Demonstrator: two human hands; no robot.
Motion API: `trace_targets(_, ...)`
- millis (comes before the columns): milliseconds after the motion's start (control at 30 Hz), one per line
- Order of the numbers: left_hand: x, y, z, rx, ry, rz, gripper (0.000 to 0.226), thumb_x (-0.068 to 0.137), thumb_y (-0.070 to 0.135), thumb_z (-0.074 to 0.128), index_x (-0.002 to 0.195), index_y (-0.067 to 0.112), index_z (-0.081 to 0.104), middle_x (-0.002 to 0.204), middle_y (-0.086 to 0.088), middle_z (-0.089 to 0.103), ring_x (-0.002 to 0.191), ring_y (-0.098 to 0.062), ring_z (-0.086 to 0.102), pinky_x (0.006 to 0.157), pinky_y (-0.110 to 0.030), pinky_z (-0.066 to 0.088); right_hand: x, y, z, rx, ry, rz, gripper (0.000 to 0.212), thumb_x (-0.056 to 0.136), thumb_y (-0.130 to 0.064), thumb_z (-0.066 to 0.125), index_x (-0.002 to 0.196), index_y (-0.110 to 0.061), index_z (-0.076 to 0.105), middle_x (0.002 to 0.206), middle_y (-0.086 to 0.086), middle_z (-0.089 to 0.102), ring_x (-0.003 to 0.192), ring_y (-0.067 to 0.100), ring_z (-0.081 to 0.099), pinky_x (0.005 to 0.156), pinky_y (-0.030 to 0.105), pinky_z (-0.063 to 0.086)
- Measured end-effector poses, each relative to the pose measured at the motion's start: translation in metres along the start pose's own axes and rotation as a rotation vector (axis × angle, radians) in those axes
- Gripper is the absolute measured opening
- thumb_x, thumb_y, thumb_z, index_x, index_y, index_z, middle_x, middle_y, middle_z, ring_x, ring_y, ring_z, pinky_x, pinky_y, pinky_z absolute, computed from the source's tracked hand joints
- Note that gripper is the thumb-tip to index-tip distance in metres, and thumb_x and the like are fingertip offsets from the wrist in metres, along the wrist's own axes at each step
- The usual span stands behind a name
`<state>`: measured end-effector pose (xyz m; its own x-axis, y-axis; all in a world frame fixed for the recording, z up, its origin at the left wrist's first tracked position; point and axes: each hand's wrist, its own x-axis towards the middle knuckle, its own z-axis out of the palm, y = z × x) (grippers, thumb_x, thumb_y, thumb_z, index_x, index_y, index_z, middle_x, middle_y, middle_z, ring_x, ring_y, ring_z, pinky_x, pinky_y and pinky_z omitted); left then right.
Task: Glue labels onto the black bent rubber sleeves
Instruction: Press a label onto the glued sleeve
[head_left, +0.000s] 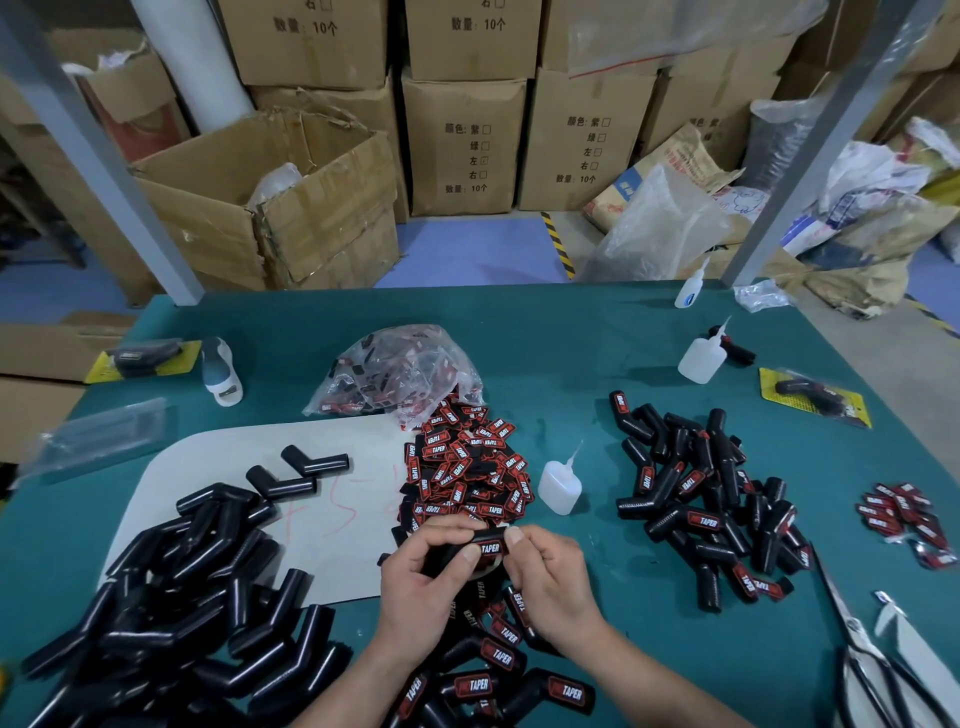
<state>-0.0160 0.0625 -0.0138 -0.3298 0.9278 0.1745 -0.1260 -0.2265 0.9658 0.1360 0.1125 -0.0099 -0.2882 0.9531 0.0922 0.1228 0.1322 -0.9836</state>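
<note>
Both hands grasp one sleeve (451, 552) just in front of the label heap (467, 467), toward the person, lifted off the table (571, 364). The left hand (421, 577) wraps its fingers round one end. The right hand (550, 571) pinches the other end, thumb on top beside the label (488, 549). The sleeve's long axis runs across, from one hand to the other, with the label face up and nearer the right hand, so that hand looks better placed to press it down.

The glue bottle (558, 486) stands just right of the heap. Bare sleeves (182, 597) lie well left of it and labelled ones (711, 509) well right.

The left hand's fingers hide the sleeve's bend. No glue line shows, and I cannot tell whether the label's edges lie flat. The labelled sleeves nearest the person are cut off by the frame's lower edge.
</note>
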Motion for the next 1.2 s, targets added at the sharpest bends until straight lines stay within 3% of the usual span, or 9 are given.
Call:
trace_targets(133, 0.000, 0.000, 0.000, 0.015, 0.007, -0.007, 0.024, 0.086, -0.001, 0.072, 0.091, 0.022, 0.075, 0.109, -0.010, 0.074, 0.105, -0.024, 0.071, 0.086, -0.036, 0.061, 0.002, -0.001, -0.007, 0.113, -0.121, 0.107, 0.052, 0.095, -0.044, 0.040, 0.072, -0.004, 0.066, 0.052, 0.003, 0.056, 0.050, 0.016, 0.045, 0.050, 0.028, 0.036)
trace_targets(200, 0.001, 0.002, 0.000, 0.034, 0.012, 0.015, 0.025, 0.085, -0.001, 0.070, 0.091, 0.023, 0.075, 0.108, -0.009, 0.075, 0.104, -0.021, 0.071, 0.087, -0.025, 0.057, 0.001, -0.004, -0.005, 0.106, -0.174, 0.105, 0.059, 0.099, -0.051, 0.041, 0.063, -0.009, 0.064, 0.051, 0.004, 0.057, 0.047, 0.016, 0.046, 0.051, 0.027, 0.038)
trace_targets(267, 0.001, 0.005, 0.001, 0.032, 0.017, 0.022, 0.027, 0.086, -0.001, 0.067, 0.091, 0.025, 0.075, 0.108, -0.010, 0.075, 0.103, -0.020, 0.071, 0.084, -0.020, 0.057, 0.001, -0.008, -0.003, 0.074, -0.166, 0.091, 0.053, 0.097, -0.051, 0.055, 0.054, -0.019, 0.059, 0.048, 0.001, 0.056, 0.047, 0.013, 0.047, 0.055, 0.028, 0.040)
trace_targets(433, 0.000, 0.005, 0.002, 0.044, 0.013, 0.032, 0.007, 0.085, 0.023, 0.071, 0.092, 0.024, 0.074, 0.107, -0.007, 0.075, 0.103, -0.024, 0.071, 0.090, -0.025, 0.055, 0.001, -0.008, -0.001, 0.077, -0.114, 0.099, 0.046, 0.092, -0.037, 0.069, 0.051, -0.020, 0.056, 0.044, -0.001, 0.052, 0.044, 0.011, 0.042, 0.050, 0.025, 0.037)
trace_targets(600, 0.000, 0.004, 0.002, 0.039, 0.008, 0.018, 0.007, 0.084, 0.023, 0.072, 0.090, 0.026, 0.074, 0.106, -0.008, 0.075, 0.102, -0.025, 0.071, 0.092, -0.028, 0.055, 0.001, -0.006, 0.001, 0.080, -0.095, 0.105, 0.048, 0.091, -0.037, 0.069, 0.049, -0.019, 0.054, 0.043, -0.001, 0.051, 0.044, 0.011, 0.040, 0.049, 0.023, 0.035)
trace_targets(833, 0.002, -0.006, 0.001, 0.053, 0.071, -0.058, 0.026, 0.084, -0.019, 0.070, 0.081, 0.007, 0.072, 0.100, -0.017, 0.075, 0.093, -0.021, 0.073, 0.079, -0.021, 0.058, 0.001, -0.007, 0.001, 0.051, -0.148, 0.106, 0.055, 0.099, -0.044, 0.057, 0.049, -0.022, 0.054, 0.046, -0.001, 0.052, 0.049, 0.009, 0.047, 0.058, 0.022, 0.040)
trace_targets(933, 0.003, -0.007, 0.000, 0.029, 0.087, -0.085, 0.029, 0.084, -0.022, 0.066, 0.080, 0.006, 0.071, 0.099, -0.018, 0.075, 0.092, -0.022, 0.073, 0.074, -0.021, 0.059, 0.001, -0.006, 0.001, 0.051, -0.171, 0.102, 0.056, 0.100, -0.046, 0.053, 0.050, -0.021, 0.055, 0.048, 0.000, 0.053, 0.051, 0.011, 0.048, 0.059, 0.023, 0.041)
trace_targets(1100, 0.005, -0.006, 0.000, 0.019, 0.113, -0.056, 0.017, 0.080, 0.000, 0.073, 0.080, 0.017, 0.073, 0.098, -0.017, 0.075, 0.094, -0.025, 0.073, 0.085, -0.025, 0.056, 0.002, -0.005, 0.000, 0.095, -0.197, 0.149, 0.058, 0.100, -0.052, 0.046, 0.054, -0.019, 0.060, 0.050, 0.001, 0.057, 0.050, 0.014, 0.050, 0.055, 0.025, 0.041)
trace_targets(1200, 0.005, -0.007, 0.000, 0.022, 0.123, -0.065, 0.011, 0.081, 0.009, 0.071, 0.082, 0.019, 0.075, 0.099, -0.014, 0.076, 0.095, -0.025, 0.073, 0.085, -0.025, 0.057, 0.001, -0.004, -0.001, 0.087, -0.212, 0.129, 0.045, 0.097, -0.044, 0.057, 0.065, -0.014, 0.065, 0.051, 0.000, 0.057, 0.049, 0.012, 0.047, 0.054, 0.024, 0.040)
